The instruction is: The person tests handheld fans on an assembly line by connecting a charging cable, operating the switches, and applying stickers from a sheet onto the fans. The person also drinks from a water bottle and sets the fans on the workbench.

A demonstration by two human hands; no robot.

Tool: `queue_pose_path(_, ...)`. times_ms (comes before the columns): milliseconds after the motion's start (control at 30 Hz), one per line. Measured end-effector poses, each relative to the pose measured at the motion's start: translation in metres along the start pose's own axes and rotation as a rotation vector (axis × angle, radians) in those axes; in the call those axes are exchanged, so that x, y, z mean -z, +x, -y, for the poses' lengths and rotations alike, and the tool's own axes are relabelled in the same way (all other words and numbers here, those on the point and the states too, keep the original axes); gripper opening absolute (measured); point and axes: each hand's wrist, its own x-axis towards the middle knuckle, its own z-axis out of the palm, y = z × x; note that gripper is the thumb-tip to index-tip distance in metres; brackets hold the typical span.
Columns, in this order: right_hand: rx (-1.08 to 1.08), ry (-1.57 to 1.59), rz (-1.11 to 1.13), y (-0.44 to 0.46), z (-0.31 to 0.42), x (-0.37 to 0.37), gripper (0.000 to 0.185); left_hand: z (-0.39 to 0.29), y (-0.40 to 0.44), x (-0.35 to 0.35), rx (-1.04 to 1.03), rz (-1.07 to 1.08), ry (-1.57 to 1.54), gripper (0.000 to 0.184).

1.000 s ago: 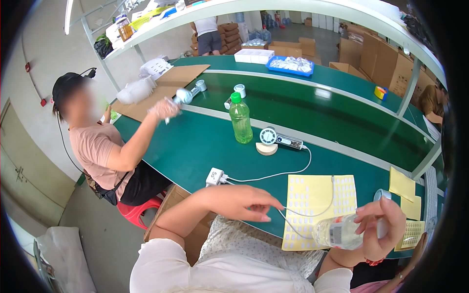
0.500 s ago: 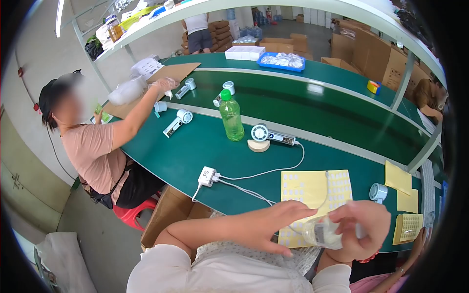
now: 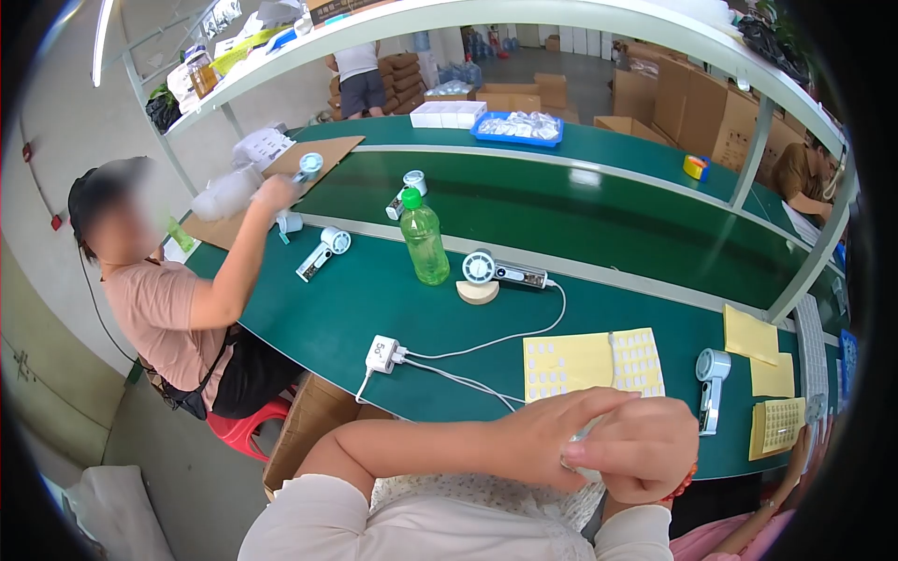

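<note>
My left hand (image 3: 543, 438) and my right hand (image 3: 647, 447) meet low in the middle, in front of the table edge. Their curled fingers close around a small pale thing that is almost wholly covered; its kind cannot be made out. Just beyond them lies a yellow sticker sheet (image 3: 571, 360) with rows of small white labels. Right of my hands a pale blue handheld fan (image 3: 711, 393) lies on the green table (image 3: 374, 309). Another handheld fan (image 3: 505, 272) rests on a round cream stand with a white cable plugged in.
A white charger (image 3: 382, 355) with cables sits left of the sheet. Beyond stands a green bottle (image 3: 425, 243). At left a seated co-worker (image 3: 168, 290) holds up a fan (image 3: 308, 167). Yellow sheets (image 3: 776, 425) lie at right. A shelf beam (image 3: 449, 30) crosses above.
My hands, apart before with a clear-whitish thing in the right, have come together over it. The right moved left, uncovering the fan's handle. The co-worker has lifted a fan off the table.
</note>
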Motion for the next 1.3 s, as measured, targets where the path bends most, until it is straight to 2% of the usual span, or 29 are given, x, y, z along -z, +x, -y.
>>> queue_pose_path(133, -0.038, -0.121, -0.144, -0.001, -0.001, -0.004, 0.02, 0.002, 0.007, 0.004, 0.018, -0.026, -0.031, 0.09)
queue_pose_path(200, -0.015, -0.197, -0.2, 0.001, 0.0, -0.004, 0.017, -0.004, 0.017, 0.014, 0.076, 0.094, -0.041, 0.089)
queue_pose_path(233, -0.067, -0.21, -0.202, -0.001, 0.0, -0.002, 0.023, -0.005, 0.021, 0.018, 0.106, 0.155, -0.047, 0.089)
queue_pose_path(300, -0.173, -0.233, -0.204, -0.009, -0.003, 0.006, 0.044, 0.0, 0.026, 0.018, 0.107, 0.119, -0.083, 0.089)
queue_pose_path(333, -0.186, -0.26, -0.291, -0.01, -0.008, 0.008, 0.047, 0.001, 0.028, 0.019, 0.109, 0.1, -0.102, 0.089)
queue_pose_path(400, -0.212, -0.315, -0.465, -0.008, -0.02, 0.013, 0.057, -0.006, 0.037, 0.028, 0.082, -0.065, -0.074, 0.089)
queue_pose_path(500, -0.356, -0.273, -0.509, -0.005, -0.018, 0.026, 0.087, -0.004, 0.045, 0.043, 0.043, -0.273, -0.068, 0.094)
queue_pose_path(600, -0.543, -0.223, -0.194, -0.001, -0.023, 0.043, 0.1, -0.009, 0.05, 0.063, 0.023, -0.424, 0.001, 0.095)
queue_pose_path(733, -0.644, -0.26, 0.279, 0.013, -0.051, 0.035, 0.095, -0.004, 0.054, 0.078, -0.028, -0.496, -0.063, 0.093)
queue_pose_path(767, -0.691, -0.247, 0.277, 0.021, -0.051, 0.026, 0.086, -0.002, 0.052, 0.08, -0.02, -0.511, -0.091, 0.093)
queue_pose_path(967, -0.64, -0.296, 0.095, 0.019, -0.08, -0.006, 0.066, 0.005, 0.049, 0.098, -0.101, -0.484, 0.003, 0.098)
queue_pose_path(1067, -0.65, -0.265, 0.095, 0.024, -0.081, -0.013, 0.06, 0.006, 0.048, 0.103, -0.158, -0.472, -0.051, 0.096)
queue_pose_path(1233, -0.641, -0.293, -0.038, 0.023, -0.087, -0.02, 0.053, 0.011, 0.046, 0.109, -0.215, -0.497, -0.005, 0.097)
queue_pose_path(1300, -0.627, -0.305, -0.118, 0.023, -0.09, -0.022, 0.05, 0.009, 0.045, 0.11, -0.219, -0.562, 0.119, 0.097)
